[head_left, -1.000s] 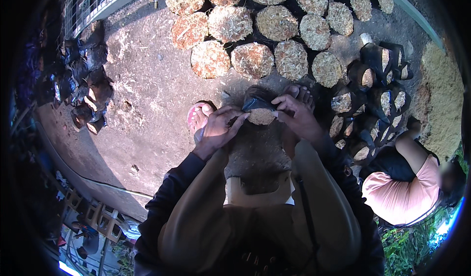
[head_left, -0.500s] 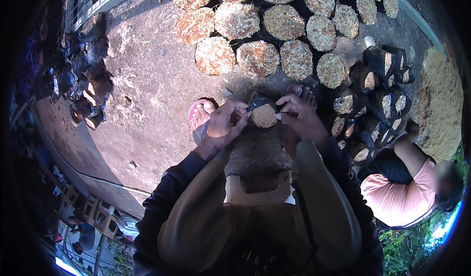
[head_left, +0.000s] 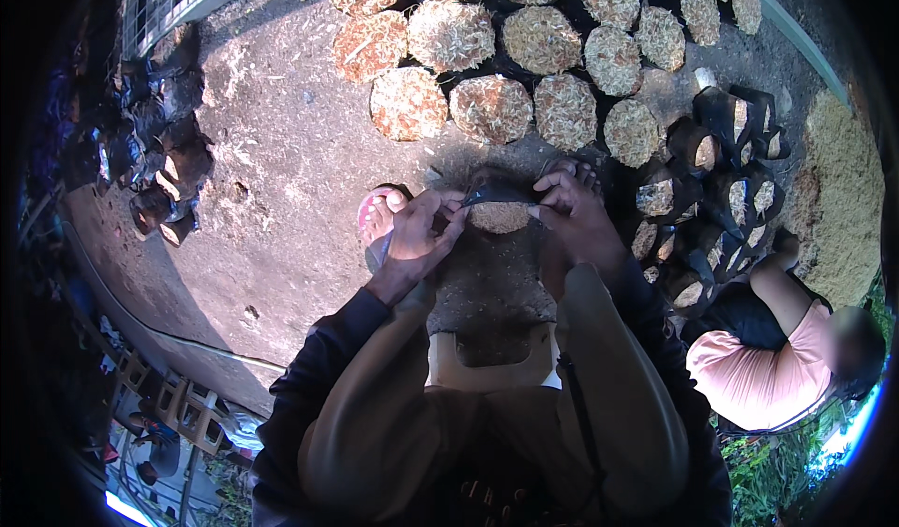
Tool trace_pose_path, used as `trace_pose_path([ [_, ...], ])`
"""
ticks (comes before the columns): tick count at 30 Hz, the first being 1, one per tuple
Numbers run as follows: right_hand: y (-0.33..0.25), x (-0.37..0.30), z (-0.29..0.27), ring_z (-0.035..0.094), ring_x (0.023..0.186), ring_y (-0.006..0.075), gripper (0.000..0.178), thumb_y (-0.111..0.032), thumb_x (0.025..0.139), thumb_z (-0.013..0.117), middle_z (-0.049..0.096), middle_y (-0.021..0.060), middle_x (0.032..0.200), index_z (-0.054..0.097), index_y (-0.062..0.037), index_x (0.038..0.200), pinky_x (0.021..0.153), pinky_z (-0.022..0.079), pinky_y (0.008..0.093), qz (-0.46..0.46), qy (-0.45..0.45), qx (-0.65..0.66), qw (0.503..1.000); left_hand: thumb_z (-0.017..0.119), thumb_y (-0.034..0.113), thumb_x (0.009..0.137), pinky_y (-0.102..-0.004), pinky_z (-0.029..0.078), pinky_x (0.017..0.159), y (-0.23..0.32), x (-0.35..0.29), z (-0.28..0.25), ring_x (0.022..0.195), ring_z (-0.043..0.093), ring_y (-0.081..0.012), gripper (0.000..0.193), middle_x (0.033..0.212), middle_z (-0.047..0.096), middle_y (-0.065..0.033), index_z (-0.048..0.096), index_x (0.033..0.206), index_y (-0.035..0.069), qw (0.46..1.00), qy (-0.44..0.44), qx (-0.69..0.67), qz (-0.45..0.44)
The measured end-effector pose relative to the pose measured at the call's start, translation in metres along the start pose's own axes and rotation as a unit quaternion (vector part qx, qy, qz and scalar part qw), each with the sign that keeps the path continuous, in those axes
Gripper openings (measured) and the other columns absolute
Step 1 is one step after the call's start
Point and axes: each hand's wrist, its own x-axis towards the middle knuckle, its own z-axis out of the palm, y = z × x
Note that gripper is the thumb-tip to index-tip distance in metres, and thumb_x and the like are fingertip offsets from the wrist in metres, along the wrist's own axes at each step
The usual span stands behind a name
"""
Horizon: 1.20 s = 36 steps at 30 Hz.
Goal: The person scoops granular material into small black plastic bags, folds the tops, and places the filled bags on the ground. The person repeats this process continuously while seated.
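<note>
Between my feet stands a small black plastic bag (head_left: pixel 498 194) filled with a light-brown, crumbly material (head_left: pixel 499 217). My left hand (head_left: pixel 420 235) pinches the left edge of the bag's rim between thumb and fingers. On the opposite side, my right hand (head_left: pixel 578 218) is closed on the right edge of the same rim. The far side of the rim is pulled taut and partly covers the fill. The lower part of the bag is out of sight.
Ahead stand rows of black bags topped with pale shavings (head_left: pixel 491 109). Filled black bags (head_left: pixel 721 199) cluster at right, beside a person in a pink shirt (head_left: pixel 749 377) and a sawdust heap (head_left: pixel 829 218). More black bags (head_left: pixel 169 167) lie at left. A pale stool (head_left: pixel 496 374) is beneath me.
The bag's rim has been drawn wider, and its far edge now folds over more of the fill. My hands have moved slightly apart.
</note>
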Motion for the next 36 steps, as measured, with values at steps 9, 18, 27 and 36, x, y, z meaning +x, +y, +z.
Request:
trace_pose_path([
  [9,-0.002,0.003,-0.003,0.065,0.083,0.0118,0.029,-0.011,0.092,0.074,0.071,0.0034,0.088,0.063,-0.006,0.118,0.083,0.05,0.0297,0.02,-0.019,0.107,0.994,0.074,0.008,0.094,-0.0325,0.059,0.074,0.0,0.001,0.0,0.085,0.072,-0.0228,0.019,0.096,0.069,-0.0124,0.072,0.111,0.002,0.995,0.027,0.058,0.073],
  [18,-0.01,0.001,0.003,0.066,0.096,0.0265,0.031,-0.014,0.092,0.066,0.069,0.0053,0.097,0.064,-0.0175,0.123,0.093,0.049,0.0439,-0.025,0.014,-0.09,0.996,0.073,0.008,0.094,-0.0349,0.059,0.079,-0.003,0.002,0.006,0.087,0.073,-0.0277,0.022,0.098,0.071,-0.015,0.07,0.114,0.0,0.999,0.007,0.033,0.037],
  [27,-0.009,-0.014,0.018,0.062,0.121,0.0395,0.054,-0.015,0.094,0.056,0.061,0.0232,0.134,0.054,-0.028,0.147,0.107,0.047,0.0487,-0.138,-0.054,-0.336,0.93,0.069,0.004,0.093,-0.0379,0.06,0.077,0.005,0.002,0.018,0.087,0.072,-0.0324,0.016,0.098,0.07,-0.0148,0.066,0.109,0.001,0.98,-0.019,0.077,0.182],
  [36,0.03,-0.006,0.03,0.059,0.128,0.035,0.051,-0.012,0.091,0.06,0.061,0.0205,0.135,0.056,-0.0163,0.142,0.105,0.049,0.0493,-0.138,-0.09,-0.403,0.9,0.074,0.003,0.09,-0.0372,0.059,0.072,0.002,0.001,0.026,0.081,0.071,-0.0307,0.014,0.092,0.071,-0.015,0.07,0.103,0.003,0.969,0.0,0.055,0.24],
])
